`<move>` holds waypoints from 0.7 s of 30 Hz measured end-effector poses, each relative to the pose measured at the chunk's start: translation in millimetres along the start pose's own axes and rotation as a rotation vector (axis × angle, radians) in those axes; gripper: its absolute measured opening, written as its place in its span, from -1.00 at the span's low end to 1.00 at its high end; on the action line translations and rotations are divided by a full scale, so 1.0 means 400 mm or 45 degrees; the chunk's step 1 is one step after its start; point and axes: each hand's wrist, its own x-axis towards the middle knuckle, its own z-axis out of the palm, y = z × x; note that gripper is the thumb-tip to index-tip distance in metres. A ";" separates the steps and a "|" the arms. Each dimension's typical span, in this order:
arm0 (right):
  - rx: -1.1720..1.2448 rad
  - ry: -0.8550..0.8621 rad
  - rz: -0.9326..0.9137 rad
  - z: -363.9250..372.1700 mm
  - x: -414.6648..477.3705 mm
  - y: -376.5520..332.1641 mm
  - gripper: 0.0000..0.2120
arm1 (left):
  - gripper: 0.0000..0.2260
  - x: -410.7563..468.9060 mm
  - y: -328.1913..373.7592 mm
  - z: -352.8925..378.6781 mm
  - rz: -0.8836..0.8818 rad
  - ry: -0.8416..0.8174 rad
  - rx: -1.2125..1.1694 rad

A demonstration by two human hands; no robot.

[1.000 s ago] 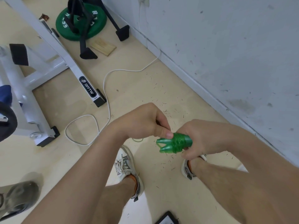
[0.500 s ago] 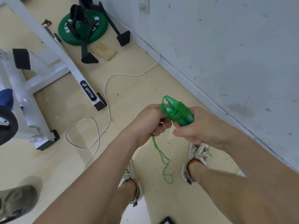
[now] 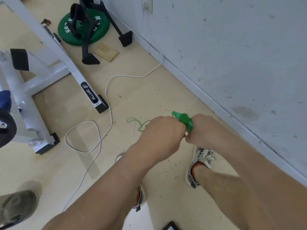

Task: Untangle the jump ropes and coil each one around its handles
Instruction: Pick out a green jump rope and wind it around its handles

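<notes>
Above the floor (image 3: 166, 83) the right hand (image 3: 205, 130) grips the green jump rope (image 3: 184, 121), wound around its handles; the left hand (image 3: 163, 130), fingers curled, touches it and holds the blurred loose cord (image 3: 139, 125)

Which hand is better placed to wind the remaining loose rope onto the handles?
Probably the left. The loose green rope tail runs out from the left hand, which seems to hold it, while the right hand is occupied gripping the wrapped handles.

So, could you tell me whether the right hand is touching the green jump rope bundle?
Touching. The head view shows the right hand gripping the green jump rope bundle, whose lower end disappears into its grip.
</notes>
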 end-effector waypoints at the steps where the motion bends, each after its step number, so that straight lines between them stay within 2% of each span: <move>1: -0.031 -0.031 -0.013 0.003 -0.002 -0.002 -0.81 | -0.85 0.000 -0.009 -0.010 0.018 -0.004 -0.022; 4: -0.088 -0.153 -0.060 0.006 -0.013 -0.016 -0.84 | -0.80 -0.006 -0.034 -0.033 0.047 -0.003 -0.113; 8: -0.195 -0.338 -0.183 -0.004 -0.026 -0.022 -0.84 | -0.92 -0.016 -0.046 -0.023 0.146 0.138 -0.332; 12: -0.188 -0.473 -0.315 -0.011 -0.035 -0.007 -0.76 | -0.85 -0.016 -0.053 -0.017 0.120 -0.056 -0.508; 15: 0.117 -0.566 -0.361 -0.035 -0.034 0.015 -0.63 | -0.81 -0.016 -0.064 -0.022 -0.004 -0.138 -0.610; 18: 0.383 -0.488 -0.382 -0.056 -0.035 0.024 -0.49 | -0.82 -0.020 -0.078 -0.036 -0.124 -0.069 -0.736; 21: 0.460 -0.210 -0.446 -0.046 -0.033 0.018 -0.43 | -0.84 -0.021 -0.073 -0.045 -0.207 -0.074 -0.925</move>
